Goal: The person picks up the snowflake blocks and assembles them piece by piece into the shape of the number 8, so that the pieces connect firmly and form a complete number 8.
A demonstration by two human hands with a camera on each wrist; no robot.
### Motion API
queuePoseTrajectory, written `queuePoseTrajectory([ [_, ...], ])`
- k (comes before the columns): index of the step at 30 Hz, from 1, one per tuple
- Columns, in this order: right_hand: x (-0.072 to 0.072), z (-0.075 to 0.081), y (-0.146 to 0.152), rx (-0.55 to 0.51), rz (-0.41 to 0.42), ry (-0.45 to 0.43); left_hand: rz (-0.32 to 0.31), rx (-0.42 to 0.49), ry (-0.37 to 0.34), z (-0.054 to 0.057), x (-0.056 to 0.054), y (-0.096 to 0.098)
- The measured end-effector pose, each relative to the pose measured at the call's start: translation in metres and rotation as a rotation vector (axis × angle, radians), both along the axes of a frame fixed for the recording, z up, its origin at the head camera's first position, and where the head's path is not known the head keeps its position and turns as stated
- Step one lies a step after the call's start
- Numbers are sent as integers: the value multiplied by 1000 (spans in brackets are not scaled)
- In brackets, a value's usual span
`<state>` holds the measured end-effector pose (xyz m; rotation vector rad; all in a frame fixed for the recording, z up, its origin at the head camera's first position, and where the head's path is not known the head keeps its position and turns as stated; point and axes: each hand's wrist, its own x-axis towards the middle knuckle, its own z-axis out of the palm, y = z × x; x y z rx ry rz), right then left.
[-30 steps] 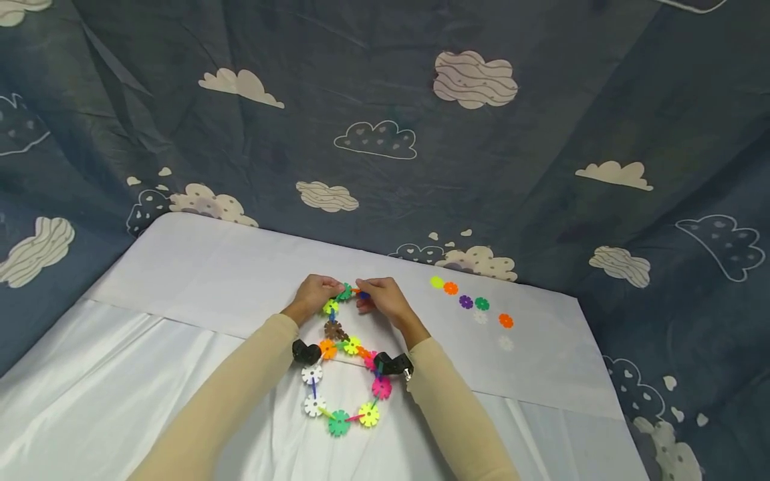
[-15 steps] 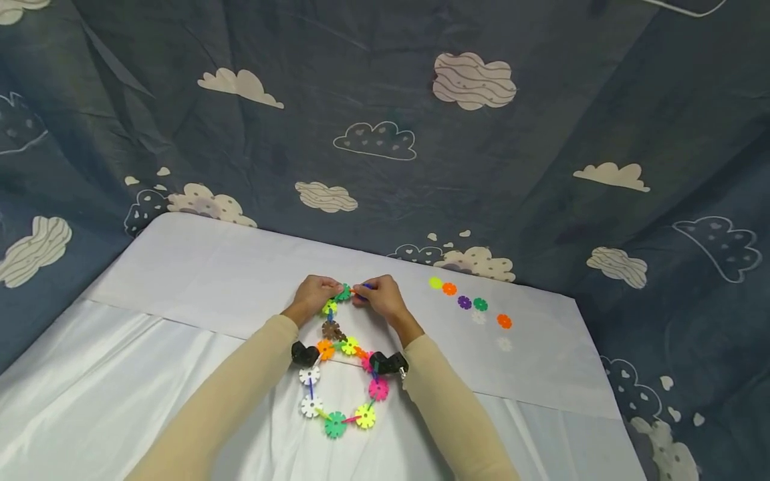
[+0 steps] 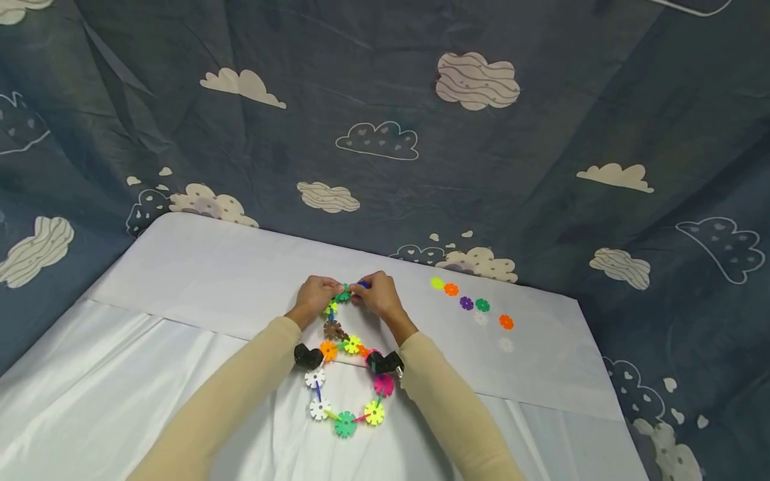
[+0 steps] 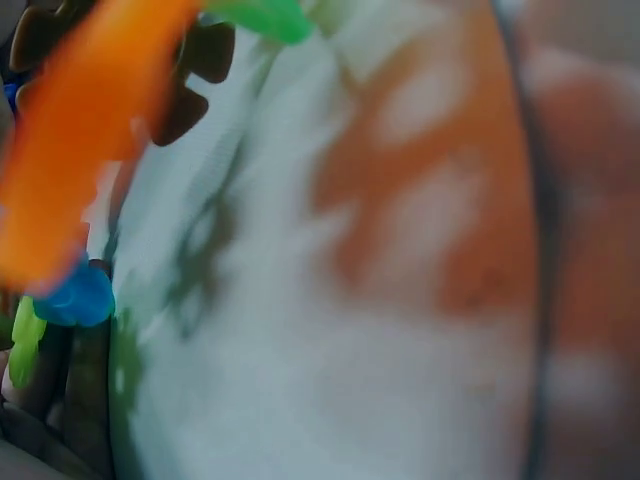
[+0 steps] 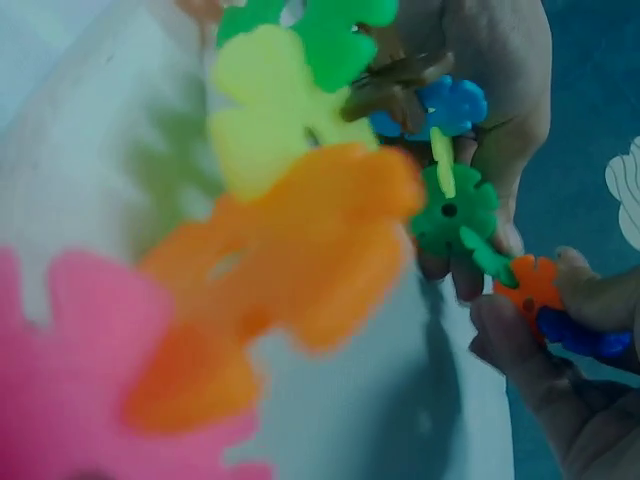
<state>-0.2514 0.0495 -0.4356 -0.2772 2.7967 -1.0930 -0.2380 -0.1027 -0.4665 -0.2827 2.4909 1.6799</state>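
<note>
In the head view, notched plastic flower discs form a ring on the white cloth, with a green disc (image 3: 345, 424) at its near end. From a brown disc (image 3: 332, 330) at the ring's top, a short chain rises to my hands. My left hand (image 3: 314, 298) grips the chain's upper end beside a green disc (image 5: 455, 210). My right hand (image 3: 380, 295) pinches an orange disc (image 5: 530, 283) with a blue disc (image 5: 585, 332) joined to it. The orange disc meets the green one through a small green disc seen edge-on. Ring pieces blur across both wrist views.
Loose discs lie to the right of my hands: a yellow one (image 3: 437, 283), orange ones, a purple one (image 3: 466, 303), a green one (image 3: 482, 305) and pale ones. Behind the white-covered table (image 3: 210, 267) hangs a dark curtain (image 3: 385, 80) with a cloud print.
My right hand has moved slightly left, bringing the orange and blue discs up to the green disc by my left hand. The left hand has hardly moved; the ring has shifted slightly.
</note>
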Motion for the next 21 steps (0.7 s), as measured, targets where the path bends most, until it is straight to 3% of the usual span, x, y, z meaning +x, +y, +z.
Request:
queuePoseTrajectory([
  [2,0,-1,4,-23,16,-13,-10,7,-4,2,1,1],
  [5,0,-2,14,-165,37,-112,-48,29,-26,3,1,0],
  [10,-2,-1,34,-433,-52,-265,-104,59,-46,2,-1,-3],
  [12,-1,0,39,-452,-55,-273,-105,69,-52,0,-2,-6],
  [15,3,1,40,-427,5,-274,-109,97,-50,-1,-1,-10],
  [18,10,1,37,-392,62,-221,-120,146,-41,0,0,-10],
  [21,15,-1,34,-389,67,-138,-146,195,-30,3,2,-8],
])
